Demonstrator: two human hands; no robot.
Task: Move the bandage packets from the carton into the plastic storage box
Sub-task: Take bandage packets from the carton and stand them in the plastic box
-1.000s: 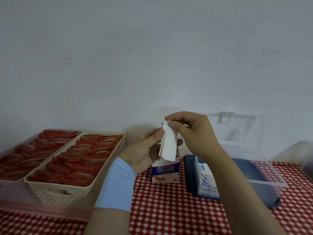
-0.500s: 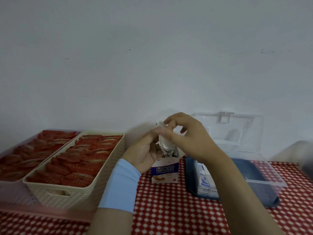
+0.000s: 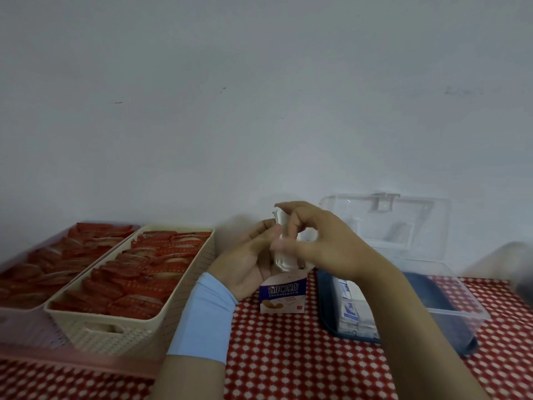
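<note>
**Head view: packets held in both hands over the carton**

- Wall (image 3: 259, 96): pale, fills the upper half.
- Tablecloth (image 3: 288, 356): red with white dots.
- Pink basket (image 3: 26, 324), far left, and cream basket (image 3: 115, 333) just beside it. Both are filled with red sachets (image 3: 138, 284).
- Box (image 3: 461, 301): clear walls, dark blue base, on the right. Its clear lid (image 3: 403, 226) stands open against the wall. Stored packets (image 3: 352, 307) stand on edge at its left end.
- Left hand (image 3: 248, 258): palm turned up and inward, a blue cuff (image 3: 204, 316) at the wrist. Its fingers are bent against the left side of the packets. The contact is blurred.
- Right hand (image 3: 326, 243): reaches in from the right, with the wrist above the box's left end. Its fingers are curled over the top and front of the packets, gripping them.
- Carton (image 3: 284, 295): small, white and blue, upright between the cream basket and the box, with its top open.
- Packets (image 3: 284, 255): a white stack, upright between the two hands. The lower edge is at the carton mouth, and whether it is inside cannot be told.

Change: a second ago the right hand pinched only the stack's top and most of its face showed. The left fingers lay straight against it. Now the hands are closer together and the right covers more of the stack. Carton, box and baskets are unmoved.
</note>
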